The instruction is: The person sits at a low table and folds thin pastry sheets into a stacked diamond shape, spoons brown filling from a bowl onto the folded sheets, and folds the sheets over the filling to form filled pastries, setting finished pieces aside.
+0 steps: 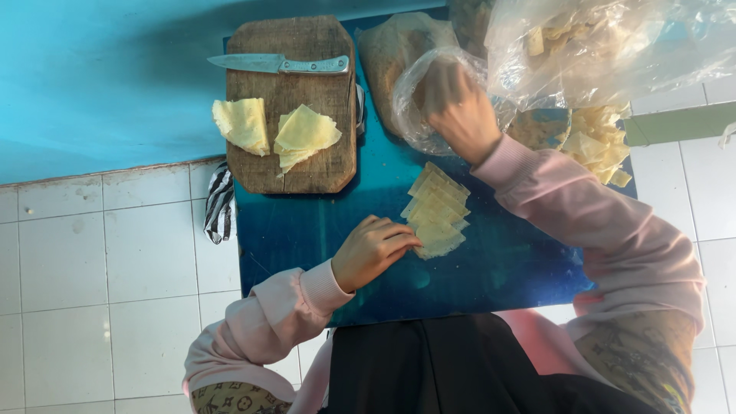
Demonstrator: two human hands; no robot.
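Wrappers [435, 211], thin pale-yellow triangles of dough, lie fanned in an overlapping row on the blue table [322, 230], the row's long axis running from near our body up and away toward the right. From the head camera, the only view we have, our left hand [373, 251] rests at the near end of that row, fingers curled together with the tips touching the lowest sheet; the stack lies just to the right of this hand, so the left is plainly the nearer one. Our right hand [460, 115] is farther up, beyond the far end of the row, pushed into a clear crinkled plastic bag [429, 100]; the film blurs the fingers, so we cannot tell whether they are spread or closed on anything.

To the upper left sits a worn wooden cutting board [295, 153] with rounded corners, carrying two more soft, floppy stacks of cut sheets [276, 129] and a steel knife [280, 64] laid across its top edge. A loose pile of folded pieces [598, 146] lies at the right under another glossy bag. A striped cloth [219, 203] hangs off the table's left edge over white floor tiles.
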